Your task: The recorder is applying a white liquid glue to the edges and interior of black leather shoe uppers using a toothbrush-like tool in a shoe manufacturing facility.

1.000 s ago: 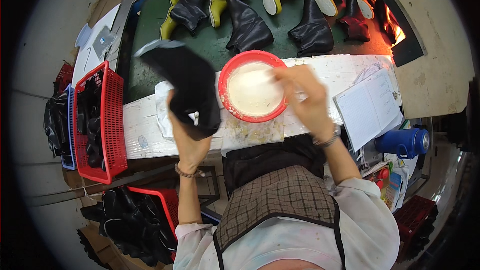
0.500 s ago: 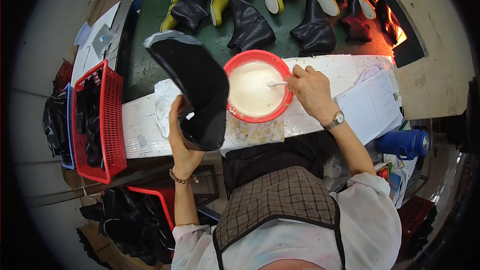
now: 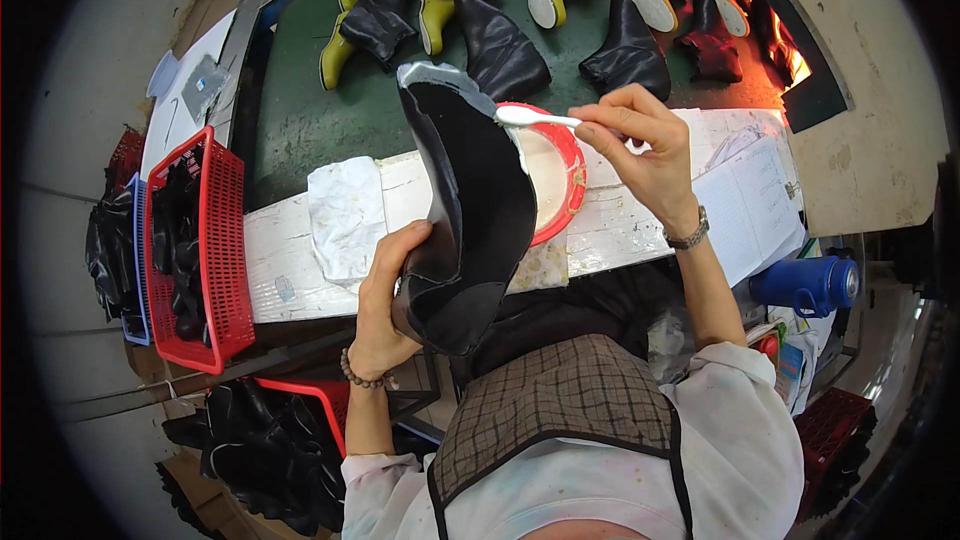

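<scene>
My left hand (image 3: 385, 305) is closed around the lower part of a black leather boot upper (image 3: 485, 220), holding it up over the bench with its inside facing me. A whitish wet-looking coat runs along the upper's far edge. My right hand (image 3: 645, 145) pinches a slim white brush (image 3: 535, 118), its head against that coated edge; the bristles are too small to make out. Behind the upper stands a red bowl (image 3: 574, 165) of creamy white liquid (image 3: 545, 175), partly hidden by it.
On the green conveyor belt (image 3: 310, 90) lie several black boot uppers and yellow-and-white soles. A red basket (image 3: 225, 250) of black pieces stands at left. A white cloth (image 3: 345, 215) lies on the white bench; an open notebook (image 3: 745, 200) and a blue flask (image 3: 805, 285) are at right.
The brush has come out of the bowl and up to the upper's edge. My left hand has shifted the upper rightward, partly across the bowl, uncovering the white cloth.
</scene>
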Demonstrator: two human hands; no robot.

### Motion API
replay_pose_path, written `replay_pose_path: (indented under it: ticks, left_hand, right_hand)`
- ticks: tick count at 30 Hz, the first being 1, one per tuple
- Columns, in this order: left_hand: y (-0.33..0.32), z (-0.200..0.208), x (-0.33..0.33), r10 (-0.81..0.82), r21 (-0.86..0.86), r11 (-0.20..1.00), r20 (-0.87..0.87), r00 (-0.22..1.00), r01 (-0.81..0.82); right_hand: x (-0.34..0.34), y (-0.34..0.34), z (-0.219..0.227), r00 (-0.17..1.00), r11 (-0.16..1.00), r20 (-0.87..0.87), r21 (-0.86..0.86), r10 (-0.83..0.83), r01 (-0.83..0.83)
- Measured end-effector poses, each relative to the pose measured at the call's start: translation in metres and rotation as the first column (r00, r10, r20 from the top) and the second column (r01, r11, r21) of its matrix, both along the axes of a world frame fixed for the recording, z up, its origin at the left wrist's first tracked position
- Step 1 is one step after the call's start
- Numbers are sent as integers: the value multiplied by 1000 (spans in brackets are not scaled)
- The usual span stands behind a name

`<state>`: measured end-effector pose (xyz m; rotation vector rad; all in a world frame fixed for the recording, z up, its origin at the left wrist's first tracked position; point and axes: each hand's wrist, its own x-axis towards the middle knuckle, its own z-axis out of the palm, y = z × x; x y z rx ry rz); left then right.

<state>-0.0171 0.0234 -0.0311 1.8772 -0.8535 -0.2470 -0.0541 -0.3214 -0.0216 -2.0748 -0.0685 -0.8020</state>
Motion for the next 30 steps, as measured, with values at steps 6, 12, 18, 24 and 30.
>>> replay_pose_path:
  ticks: [6,12,18,24,30]
  left_hand:
    - [-11,6,-6,182,-143,972,-56,982,-188]
    - [-22,8,0,239,-170,960,96,966,-221]
    - [-40,10,10,281,-222,950,292,914,-221]
    - [-55,13,19,371,-299,916,386,845,-266]
    - [-61,10,33,415,-328,901,457,787,-284]
  right_hand:
    - [-14,6,-4,993,992,93,-117,68,-57]
    - [-31,16,1,992,990,-27,69,126,-124]
    - [-18,12,7,995,996,42,2,86,-87]
    - [-34,29,6,982,982,46,32,186,-187]
    - [-41,36,16,962,962,-13,-12,273,-273]
